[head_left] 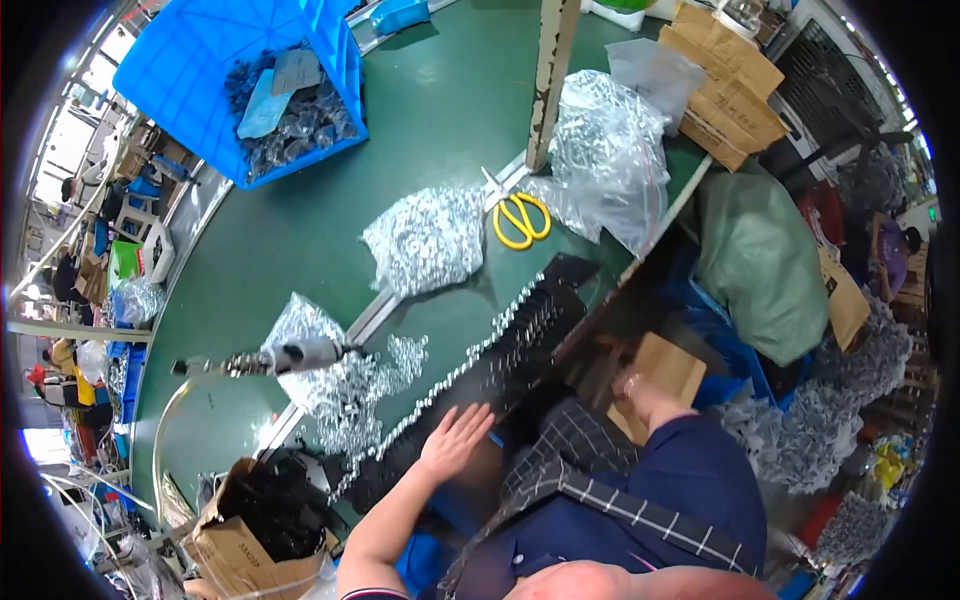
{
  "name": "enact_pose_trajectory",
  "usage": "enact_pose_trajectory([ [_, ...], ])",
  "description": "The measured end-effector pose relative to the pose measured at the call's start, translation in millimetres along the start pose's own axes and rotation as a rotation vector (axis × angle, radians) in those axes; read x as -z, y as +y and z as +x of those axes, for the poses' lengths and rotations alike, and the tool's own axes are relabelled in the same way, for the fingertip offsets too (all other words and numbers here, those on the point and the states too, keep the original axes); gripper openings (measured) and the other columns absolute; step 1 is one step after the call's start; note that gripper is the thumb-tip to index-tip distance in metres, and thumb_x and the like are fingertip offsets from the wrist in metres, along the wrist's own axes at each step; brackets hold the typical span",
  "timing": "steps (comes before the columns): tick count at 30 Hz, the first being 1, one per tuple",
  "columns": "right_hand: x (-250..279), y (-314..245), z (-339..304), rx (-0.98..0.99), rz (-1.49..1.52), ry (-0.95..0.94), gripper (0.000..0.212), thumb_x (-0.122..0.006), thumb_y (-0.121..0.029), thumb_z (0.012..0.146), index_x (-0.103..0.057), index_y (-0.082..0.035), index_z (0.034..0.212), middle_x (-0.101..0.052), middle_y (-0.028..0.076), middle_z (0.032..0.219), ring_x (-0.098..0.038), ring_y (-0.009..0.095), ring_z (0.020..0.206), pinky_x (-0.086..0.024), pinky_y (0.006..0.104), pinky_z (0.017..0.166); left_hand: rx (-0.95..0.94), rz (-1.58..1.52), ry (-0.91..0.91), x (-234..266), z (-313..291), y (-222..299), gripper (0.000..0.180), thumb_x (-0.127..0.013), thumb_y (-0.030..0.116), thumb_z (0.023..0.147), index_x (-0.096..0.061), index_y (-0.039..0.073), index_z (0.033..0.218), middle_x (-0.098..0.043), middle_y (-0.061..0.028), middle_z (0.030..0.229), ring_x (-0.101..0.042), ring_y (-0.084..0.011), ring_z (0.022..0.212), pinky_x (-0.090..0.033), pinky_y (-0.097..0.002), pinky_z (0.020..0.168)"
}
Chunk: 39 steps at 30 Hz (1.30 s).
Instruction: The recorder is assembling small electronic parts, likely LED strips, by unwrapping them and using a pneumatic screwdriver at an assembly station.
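Observation:
My left hand (456, 440) lies flat, fingers stretched, on a long row of black parts (520, 345) along the near table edge. Small shiny metal pieces line the far side of that row. Away from the table, to the right, my right hand (632, 392) is low beside a brown board or box (668, 372); its fingers are blurred, and I cannot tell if it holds anything. Loose small metal pieces (350, 405) spill from a clear plastic bag (300, 325) beyond my left hand. A hanging power screwdriver (305, 355) is above them.
On the green table (440, 75) are a blue crate (345, 110) of dark parts, a full bag of metal pieces (425, 240), yellow-handled scissors (522, 220) and more bags (610, 130). A metal post (550, 85) stands at the back. An open carton (245, 550) is at lower left; a green sack (765, 265), right.

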State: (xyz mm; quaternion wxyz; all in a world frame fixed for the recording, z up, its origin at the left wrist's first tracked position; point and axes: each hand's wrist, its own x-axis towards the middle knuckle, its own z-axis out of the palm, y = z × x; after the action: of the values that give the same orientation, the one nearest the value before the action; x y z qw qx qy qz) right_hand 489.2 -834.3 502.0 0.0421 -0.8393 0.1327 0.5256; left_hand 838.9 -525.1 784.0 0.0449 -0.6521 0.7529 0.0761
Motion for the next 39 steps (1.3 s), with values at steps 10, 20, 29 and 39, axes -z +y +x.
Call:
enact_pose_trajectory([
  [10,35,80,50,0.092,0.144,0.149,0.05,-0.061,-0.046,0.074,-0.064,-0.013,0.111,-0.054,0.009,0.125,-0.046,0.027,0.12,-0.034,0.0377,0.101,-0.007,-0.184,-0.125,-2,7,-22,0.063,-0.056,0.04,0.081,-0.038,0.02,0.138,-0.037,-0.0006,0.142,-0.031,-0.0179,0.132,-0.018,-0.0411,0.109],
  [20,240,166,178,0.373,-0.046,0.368,0.048,-0.062,-0.045,0.074,-0.064,-0.012,0.108,-0.056,0.01,0.122,-0.05,0.029,0.114,-0.038,0.0376,0.096,-0.176,-0.335,-0.243,-7,-5,-38,0.055,-0.049,0.026,0.082,-0.04,0.015,0.136,-0.029,-0.0018,0.147,-0.033,-0.0128,0.13,-0.021,-0.0374,0.106],
  [29,181,159,134,0.361,0.151,0.449,0.046,-0.062,-0.045,0.075,-0.065,-0.011,0.106,-0.058,0.012,0.119,-0.053,0.03,0.109,-0.041,0.0374,0.091,-0.226,-0.288,-0.282,-3,4,-26,0.059,-0.053,0.03,0.075,-0.047,0.01,0.13,-0.04,-0.0015,0.14,-0.032,-0.0152,0.131,-0.025,-0.0387,0.107],
  [39,153,176,87,0.431,0.263,0.818,0.044,-0.063,-0.044,0.076,-0.066,-0.01,0.103,-0.06,0.013,0.115,-0.057,0.031,0.103,-0.045,0.0372,0.086,0.01,-0.061,-0.149,-14,3,2,0.067,-0.065,0.044,0.066,-0.048,0.026,0.129,-0.043,-0.0029,0.137,-0.038,-0.0217,0.127,-0.022,-0.0506,0.107],
])
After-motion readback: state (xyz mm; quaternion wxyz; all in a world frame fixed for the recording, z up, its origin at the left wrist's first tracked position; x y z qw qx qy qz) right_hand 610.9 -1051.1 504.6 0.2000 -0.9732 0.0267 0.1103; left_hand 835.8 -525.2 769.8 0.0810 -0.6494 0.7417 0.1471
